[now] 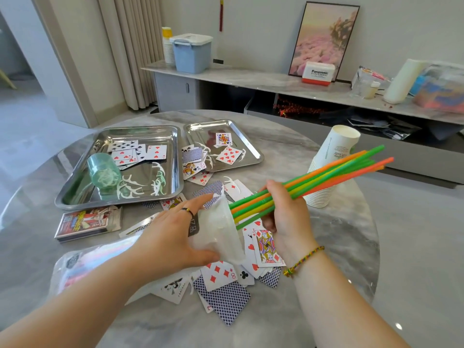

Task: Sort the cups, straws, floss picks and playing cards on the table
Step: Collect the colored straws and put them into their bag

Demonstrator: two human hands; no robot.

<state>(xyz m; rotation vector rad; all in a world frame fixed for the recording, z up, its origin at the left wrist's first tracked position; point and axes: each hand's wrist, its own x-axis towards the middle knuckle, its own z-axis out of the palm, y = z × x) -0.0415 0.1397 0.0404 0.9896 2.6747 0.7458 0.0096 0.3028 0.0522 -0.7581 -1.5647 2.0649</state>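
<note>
Desk: round grey marble desk (339, 234), cards (221, 272) scattered over its middle.
Room: sideboard (251, 80) along the far wall, blue box (192, 55) and framed picture (324, 38) on it.
Straws (326, 175): coloured bundle above the desk's middle; long axis slants toward the far right edge, lower ends at a clear bag (221, 232).
Right hand (288, 217): fingers curled round the straws.
Left hand (170, 237): fingers and thumb pinch the bag.

The desk (339, 247) has a smooth, glossy top with grey marble veining. The larger tray (80, 189) and smaller tray (200, 131) are polished metal, mirror-bright. The straws (326, 172) look like smooth, slightly shiny plastic; the paper cups (331, 151) are matt white. The playing cards (266, 244) have a glossy coating. The bag (221, 229) is thin, cloudy plastic film, the tub (103, 172) translucent green plastic, the floss picks (130, 183) white plastic.
</note>
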